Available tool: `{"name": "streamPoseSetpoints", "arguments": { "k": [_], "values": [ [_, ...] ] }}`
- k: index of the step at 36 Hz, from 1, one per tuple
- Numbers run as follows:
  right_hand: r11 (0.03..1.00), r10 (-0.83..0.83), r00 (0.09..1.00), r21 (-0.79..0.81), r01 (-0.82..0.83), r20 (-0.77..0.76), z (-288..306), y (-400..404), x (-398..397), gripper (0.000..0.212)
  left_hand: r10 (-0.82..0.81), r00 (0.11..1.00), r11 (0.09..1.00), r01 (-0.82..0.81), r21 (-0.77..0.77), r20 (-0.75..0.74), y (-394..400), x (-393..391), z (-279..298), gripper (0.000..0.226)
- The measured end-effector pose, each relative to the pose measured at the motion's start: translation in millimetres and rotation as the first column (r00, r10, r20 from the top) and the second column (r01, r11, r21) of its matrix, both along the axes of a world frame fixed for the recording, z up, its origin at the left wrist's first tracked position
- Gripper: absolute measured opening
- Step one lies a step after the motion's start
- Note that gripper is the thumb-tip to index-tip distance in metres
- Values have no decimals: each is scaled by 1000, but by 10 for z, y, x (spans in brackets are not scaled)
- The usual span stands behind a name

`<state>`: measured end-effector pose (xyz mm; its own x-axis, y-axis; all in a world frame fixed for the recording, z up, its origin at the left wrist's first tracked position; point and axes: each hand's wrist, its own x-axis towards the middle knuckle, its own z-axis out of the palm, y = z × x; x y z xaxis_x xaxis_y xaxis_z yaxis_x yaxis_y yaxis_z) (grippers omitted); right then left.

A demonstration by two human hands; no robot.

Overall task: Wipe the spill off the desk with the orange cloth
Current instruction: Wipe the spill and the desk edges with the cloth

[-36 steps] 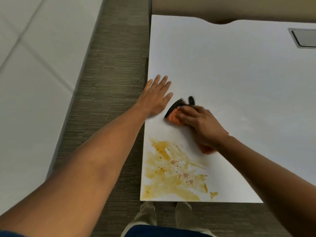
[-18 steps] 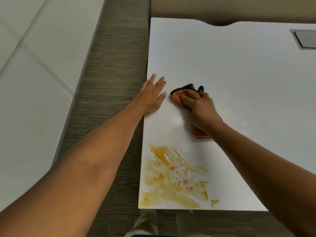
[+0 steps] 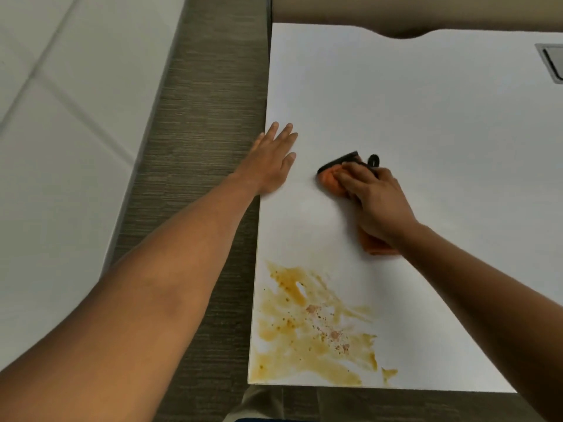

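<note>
One orange cloth (image 3: 330,181) lies diagonally under right hand (image 3: 376,197).

From my feed I see a strip of grey-brown striated floor (image 3: 198,153) running between a pale panelled surface (image 3: 70,141) on the left and white furniture on the right, a beige wall (image 3: 396,10) across the top, and soft, even light with no hard shadows.
</note>
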<state>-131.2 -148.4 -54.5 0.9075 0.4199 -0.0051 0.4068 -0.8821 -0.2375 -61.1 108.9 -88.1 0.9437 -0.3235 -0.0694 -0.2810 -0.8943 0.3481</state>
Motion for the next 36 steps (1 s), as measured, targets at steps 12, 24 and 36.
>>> {"name": "streamPoseSetpoints", "arguments": {
  "k": [12,24,36],
  "values": [
    [961,278,961,19,-278,4,-6,533,-259,51,-12,1000,993,10,-122,-20,26,45,-6,52],
    [806,592,802,48,-590,-87,38,852,-633,52,-3,1000,1000,3,2,-10,-1,-31,48,55],
    [811,583,809,-3,-585,-73,-3,545,-524,57,5,1000,994,-2,113,-29,-5,-49,63,57]
  ]
}}
